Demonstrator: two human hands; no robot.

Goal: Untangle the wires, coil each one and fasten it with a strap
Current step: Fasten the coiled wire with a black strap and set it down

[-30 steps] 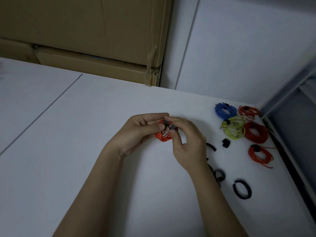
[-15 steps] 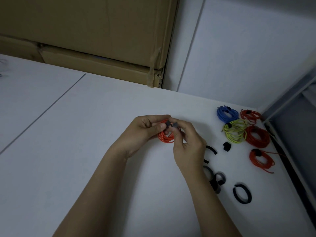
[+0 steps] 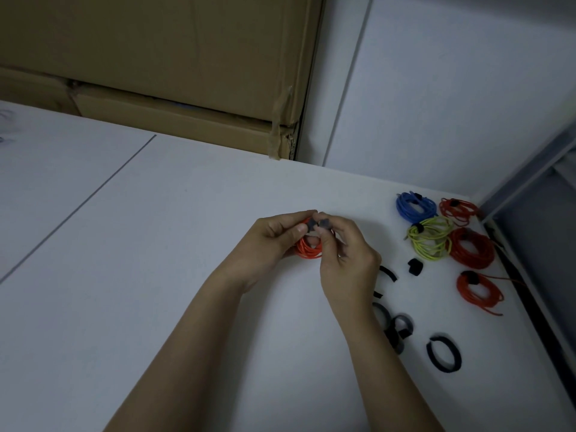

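A small coil of orange wire (image 3: 307, 249) is held just above the white table (image 3: 156, 275), in the middle. My left hand (image 3: 271, 241) grips the coil from the left. My right hand (image 3: 346, 254) pinches a dark strap (image 3: 318, 225) at the coil's top, where both hands' fingertips meet. At the right lie strapped coils: a blue coil (image 3: 414, 207), a yellow-green coil (image 3: 431, 238), and three red coils (image 3: 458, 208) (image 3: 472, 247) (image 3: 478, 291). Loose black straps lie near my right wrist: a curved strap (image 3: 388, 272), a small folded strap (image 3: 415, 266), a grey loop (image 3: 400, 328) and a black ring (image 3: 444, 353).
Cardboard boxes (image 3: 156, 73) stand behind the table's far edge at left. A white wall (image 3: 452, 88) rises at the back right. A dark gap and a grey metal frame (image 3: 530, 188) run along the table's right edge.
Both hands have shifted slightly with the orange coil. My fingertips now pinch the strap at the coil's top instead of its middle.
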